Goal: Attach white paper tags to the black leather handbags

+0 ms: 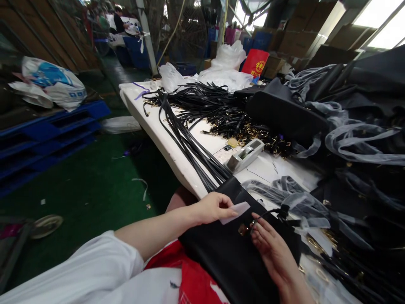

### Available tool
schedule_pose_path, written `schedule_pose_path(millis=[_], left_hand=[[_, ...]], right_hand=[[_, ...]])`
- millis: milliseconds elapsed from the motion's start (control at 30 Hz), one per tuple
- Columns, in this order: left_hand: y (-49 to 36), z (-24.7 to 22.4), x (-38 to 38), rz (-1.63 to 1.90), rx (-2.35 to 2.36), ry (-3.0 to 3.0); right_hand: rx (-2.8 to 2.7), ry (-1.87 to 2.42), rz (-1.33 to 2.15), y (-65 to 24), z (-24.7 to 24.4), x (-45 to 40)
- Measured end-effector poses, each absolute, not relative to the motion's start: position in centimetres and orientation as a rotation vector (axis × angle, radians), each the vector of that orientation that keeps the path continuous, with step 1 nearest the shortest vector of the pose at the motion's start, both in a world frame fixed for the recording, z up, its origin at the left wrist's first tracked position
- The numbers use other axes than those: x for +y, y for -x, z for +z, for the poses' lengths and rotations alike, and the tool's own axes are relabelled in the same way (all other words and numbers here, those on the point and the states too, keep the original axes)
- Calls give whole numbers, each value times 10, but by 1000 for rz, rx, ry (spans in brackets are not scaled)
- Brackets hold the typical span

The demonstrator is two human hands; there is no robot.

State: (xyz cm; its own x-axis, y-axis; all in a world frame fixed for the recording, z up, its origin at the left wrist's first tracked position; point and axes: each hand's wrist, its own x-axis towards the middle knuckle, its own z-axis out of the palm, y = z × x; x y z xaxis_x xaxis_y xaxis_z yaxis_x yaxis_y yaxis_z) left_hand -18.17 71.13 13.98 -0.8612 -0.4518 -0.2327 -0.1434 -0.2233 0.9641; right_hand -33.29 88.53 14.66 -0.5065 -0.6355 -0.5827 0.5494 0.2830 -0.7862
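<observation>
A black leather-like piece (pixel 228 257) lies across my lap and the table's edge, with a small shiny metal fitting (pixel 243 229) on it. My left hand (pixel 218 207) pinches a small translucent whitish sheet (pixel 241 210) above the black piece. Beside the fitting is my right hand (pixel 265 240), its fingers close to a thin black cord (pixel 268 212); the fingertips are partly turned away, so whether they grip the cord cannot be made out.
On the white table (pixel 152 122) lie long black straps (pixel 190 143), a tape dispenser (pixel 245 155), gold clasps and translucent strips (pixel 291 194). Black pieces are heaped at the right. A blue pallet (pixel 57 131) stands on the floor at the left.
</observation>
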Motion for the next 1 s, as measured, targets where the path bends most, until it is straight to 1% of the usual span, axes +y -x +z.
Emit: schedule_pose_path(millis=[67,167,333,533,800,1000], left_hand=[[175,138,708,-2132,-1990,-675],[168,134,706,-2056,-2230,-645],[167,129,709,-2095,-2362,-626],[173,131,711,-2076,-2402,-562],[175,134,713,-2159,-2324,-533],[177,135,717,-2244,-2200,-539]], right_hand=[[1482,119,-1400,332,147,882],[1555,165,-1432,331,151,881],[1722,282,-1513,333,159,886],[1925,455,-1429,335,160,891],[1952,495,-1429,335,160,893],[1952,509,-1312,330,172,886]])
